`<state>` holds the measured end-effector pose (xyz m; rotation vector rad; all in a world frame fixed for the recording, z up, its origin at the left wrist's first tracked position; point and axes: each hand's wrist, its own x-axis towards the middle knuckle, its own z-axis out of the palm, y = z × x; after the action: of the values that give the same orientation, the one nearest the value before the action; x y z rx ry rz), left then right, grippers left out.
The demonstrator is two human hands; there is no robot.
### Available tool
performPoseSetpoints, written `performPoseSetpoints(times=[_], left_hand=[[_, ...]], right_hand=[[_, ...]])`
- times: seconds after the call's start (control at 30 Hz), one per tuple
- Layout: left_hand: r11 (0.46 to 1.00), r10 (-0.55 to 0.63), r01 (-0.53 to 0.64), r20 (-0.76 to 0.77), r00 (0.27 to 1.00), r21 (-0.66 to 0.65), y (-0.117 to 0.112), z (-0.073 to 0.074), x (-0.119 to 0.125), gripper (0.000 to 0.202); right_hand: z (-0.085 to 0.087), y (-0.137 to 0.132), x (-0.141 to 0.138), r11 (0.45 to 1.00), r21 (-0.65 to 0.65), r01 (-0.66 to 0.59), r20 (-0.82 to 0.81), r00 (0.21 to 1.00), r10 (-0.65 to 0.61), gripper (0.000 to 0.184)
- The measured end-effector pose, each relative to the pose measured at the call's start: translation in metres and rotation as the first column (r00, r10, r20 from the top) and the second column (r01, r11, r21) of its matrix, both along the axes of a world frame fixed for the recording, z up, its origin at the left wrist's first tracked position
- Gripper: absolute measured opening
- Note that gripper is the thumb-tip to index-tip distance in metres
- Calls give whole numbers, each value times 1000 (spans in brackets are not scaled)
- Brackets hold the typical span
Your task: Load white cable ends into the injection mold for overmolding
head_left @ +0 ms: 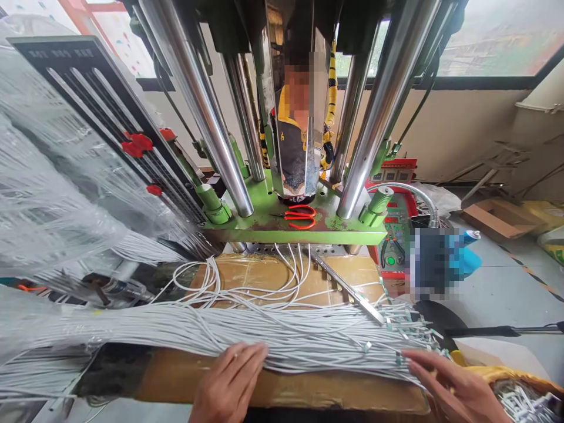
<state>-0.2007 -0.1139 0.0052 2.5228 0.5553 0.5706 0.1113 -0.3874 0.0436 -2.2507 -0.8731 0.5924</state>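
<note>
A thick bundle of thin white cables (282,332) runs across the padded cardboard-covered bench (185,376), with small connectors on the ends at the right. My left hand (231,379) rests at the front edge of the bundle, its fingers stretched out and flat. At the right, my right hand (456,385) points its outstretched fingers at the connector ends, beside a small greenish connector (399,357). I cannot tell whether it touches that connector. A narrow metal bar (348,286) lies slanted over the cables. Several cable ends lead under the green press plate (259,235).
Red-handled scissors (302,216) lie on the press plate between steel columns (388,106). A control panel (392,223) with pliers stands to the right. Plastic-wrapped cables (66,176) hang at the left. A yellow-edged container (520,376) holds white pieces at lower right.
</note>
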Motion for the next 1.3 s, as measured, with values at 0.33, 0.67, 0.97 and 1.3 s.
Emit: performPoseSetpoints(times=[0.33, 0.67, 0.97, 1.3], left_hand=[[940, -276, 327, -357, 893, 93, 34, 35, 92, 18], [581, -303, -48, -271, 913, -812, 76, 62, 111, 25], [679, -209, 20, -167, 964, -734, 71, 70, 110, 21], [901, -203, 63, -288, 936, -429, 32, 84, 37, 21]], right_hand=[[-32, 111, 27, 922, -53, -383, 485, 798, 359, 41], [6, 178, 42, 910, -2, -415, 408, 830, 380, 34], [46, 199, -36, 753, 0, -658, 49, 752, 658, 28], [36, 115, -9, 684, -324, -653, 448, 532, 719, 23]])
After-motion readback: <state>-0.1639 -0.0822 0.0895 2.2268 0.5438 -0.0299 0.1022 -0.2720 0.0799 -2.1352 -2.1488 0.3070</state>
